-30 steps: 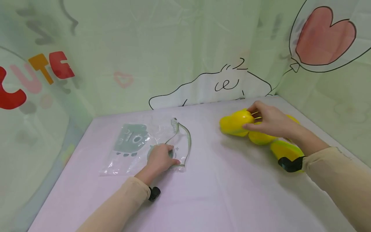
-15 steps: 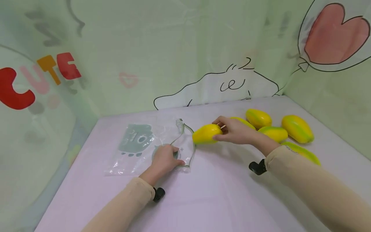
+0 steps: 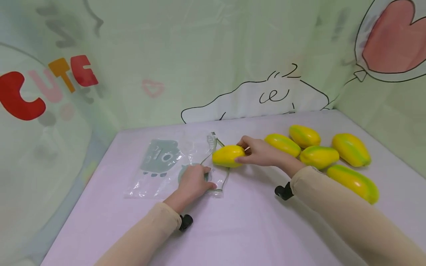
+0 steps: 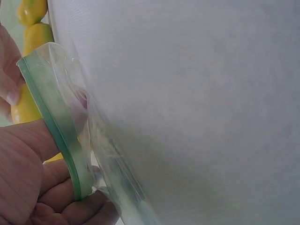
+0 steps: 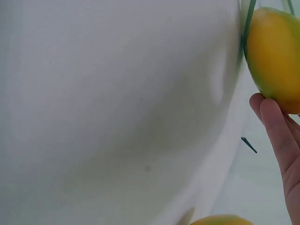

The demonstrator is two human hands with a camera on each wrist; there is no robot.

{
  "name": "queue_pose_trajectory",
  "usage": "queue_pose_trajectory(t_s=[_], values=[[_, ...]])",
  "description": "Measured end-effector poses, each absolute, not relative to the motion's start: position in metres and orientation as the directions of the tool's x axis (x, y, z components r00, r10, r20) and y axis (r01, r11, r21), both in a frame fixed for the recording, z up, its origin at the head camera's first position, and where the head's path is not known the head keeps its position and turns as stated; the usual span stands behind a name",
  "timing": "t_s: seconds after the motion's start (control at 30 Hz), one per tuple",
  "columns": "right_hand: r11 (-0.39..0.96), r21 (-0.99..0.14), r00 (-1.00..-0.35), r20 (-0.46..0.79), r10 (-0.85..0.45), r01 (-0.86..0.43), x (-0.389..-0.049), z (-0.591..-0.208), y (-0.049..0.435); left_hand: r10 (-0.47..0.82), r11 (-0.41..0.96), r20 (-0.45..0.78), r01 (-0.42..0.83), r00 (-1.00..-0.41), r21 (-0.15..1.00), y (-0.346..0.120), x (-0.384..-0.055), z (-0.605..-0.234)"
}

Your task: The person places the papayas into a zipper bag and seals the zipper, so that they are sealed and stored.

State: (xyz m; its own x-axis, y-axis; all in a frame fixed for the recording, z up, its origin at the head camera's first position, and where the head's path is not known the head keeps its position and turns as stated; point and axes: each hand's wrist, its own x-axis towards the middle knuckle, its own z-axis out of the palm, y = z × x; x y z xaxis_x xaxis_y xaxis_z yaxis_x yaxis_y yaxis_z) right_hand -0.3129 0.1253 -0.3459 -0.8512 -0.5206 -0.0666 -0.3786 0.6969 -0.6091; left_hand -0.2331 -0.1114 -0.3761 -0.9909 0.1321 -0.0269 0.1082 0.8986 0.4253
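Observation:
My right hand (image 3: pixel 259 152) holds a yellow mango (image 3: pixel 227 156) by its right end, with its left end at the mouth of a clear zip bag (image 3: pixel 143 186). The bag lies flat, printed with grey-green cartoon figures. My left hand (image 3: pixel 193 181) grips the bag at its mouth, which gapes to the right. In the left wrist view, the thumb passes behind the green zip strip (image 4: pixel 49 112) and the other fingers bend below it. The right wrist view has the mango (image 5: pixel 276 56) at the fingertips, beside a green zip line.
Several more yellow-green mangoes lie on the right of the table (image 3: pixel 253 221), among them a back one (image 3: pixel 304 136), a far-right one (image 3: pixel 351 149) and a front one (image 3: pixel 353 183) near the right sleeve. Printed cloth walls (image 3: pixel 206 55) enclose the back and sides.
My right hand has carried the mango left from the group of fruit to the bag's mouth. My left hand has kept its hold on the bag. The head view has shifted slightly.

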Motion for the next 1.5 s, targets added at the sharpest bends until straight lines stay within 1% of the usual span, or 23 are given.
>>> queue_pose_trajectory(t_s=[0.13, 0.33, 0.63, 0.77, 0.9, 1.07, 1.23, 1.33, 1.5], values=[[0.684, -0.624, -0.843, -0.074, -0.532, -0.377, -0.318, -0.349, 0.120, 0.149, 0.901, -0.004, 0.134, -0.989, 0.412, -0.110, -0.232, -0.375], [0.690, -0.612, -0.842, -0.070, -0.535, -0.387, -0.323, -0.353, 0.112, 0.157, 0.908, 0.009, 0.148, -0.988, 0.392, -0.108, -0.231, -0.375], [0.666, -0.621, -0.833, -0.035, -0.552, -0.414, -0.326, -0.355, 0.099, 0.168, 0.913, 0.055, 0.176, -0.984, 0.368, -0.109, -0.229, -0.372], [0.694, -0.575, -0.850, 0.004, -0.526, -0.432, -0.325, -0.354, 0.095, 0.168, 0.908, 0.072, 0.183, -0.983, 0.376, -0.109, -0.229, -0.372], [0.736, -0.519, -0.878, 0.065, -0.474, -0.435, -0.323, -0.350, 0.099, 0.191, 0.900, 0.102, 0.216, -0.976, 0.378, -0.108, -0.231, -0.371], [0.755, -0.507, -0.896, 0.091, -0.434, -0.417, -0.319, -0.352, 0.107, 0.243, 0.886, 0.143, 0.280, -0.959, 0.370, -0.106, -0.233, -0.371], [0.728, -0.565, -0.892, 0.031, -0.452, -0.388, -0.317, -0.360, 0.103, 0.296, 0.869, 0.151, 0.331, -0.943, 0.367, -0.106, -0.234, -0.372], [0.708, -0.597, -0.880, -0.008, -0.475, -0.377, -0.319, -0.360, 0.095, 0.309, 0.860, 0.147, 0.342, -0.940, 0.380, -0.106, -0.234, -0.373], [0.709, -0.597, -0.866, -0.047, -0.498, -0.375, -0.326, -0.355, 0.083, 0.302, 0.850, 0.152, 0.338, -0.941, 0.404, -0.109, -0.233, -0.372]])
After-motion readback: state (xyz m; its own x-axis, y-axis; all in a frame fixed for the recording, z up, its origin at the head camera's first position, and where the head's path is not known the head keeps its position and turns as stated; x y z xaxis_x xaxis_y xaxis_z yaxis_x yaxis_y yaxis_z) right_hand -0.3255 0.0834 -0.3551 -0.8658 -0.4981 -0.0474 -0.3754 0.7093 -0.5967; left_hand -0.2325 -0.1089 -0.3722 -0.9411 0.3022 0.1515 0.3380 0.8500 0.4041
